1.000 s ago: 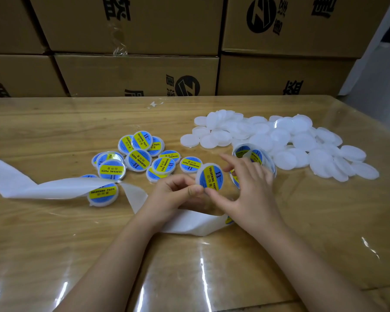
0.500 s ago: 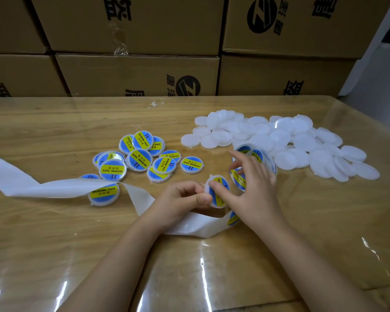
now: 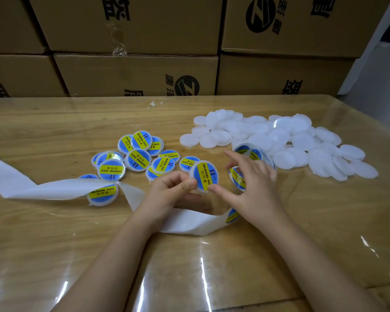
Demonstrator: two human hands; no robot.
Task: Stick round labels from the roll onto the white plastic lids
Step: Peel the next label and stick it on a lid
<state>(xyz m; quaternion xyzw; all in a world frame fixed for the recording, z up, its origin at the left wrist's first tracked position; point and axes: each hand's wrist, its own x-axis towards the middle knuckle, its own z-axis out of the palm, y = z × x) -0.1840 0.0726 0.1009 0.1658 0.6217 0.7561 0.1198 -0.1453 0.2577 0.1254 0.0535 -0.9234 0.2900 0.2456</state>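
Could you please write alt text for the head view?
A left hand pinches a round white plastic lid with a blue-and-yellow label; the right hand touches its edge. Labelled lids lie left, plain white lids right, on a wooden table.

Boxes (image 3: 133,70) stood stacked behind the desk (image 3: 54,255). On it, plain lids (image 3: 302,143) lay heaped at the right rear, and labelled lids (image 3: 137,158) clustered left of centre. The roll (image 3: 254,154) sat just before the heap, its strip (image 3: 43,188) trailing forward, then away left. At centre, between left hand (image 3: 167,194) and right hand (image 3: 252,190), was a lid (image 3: 204,175).
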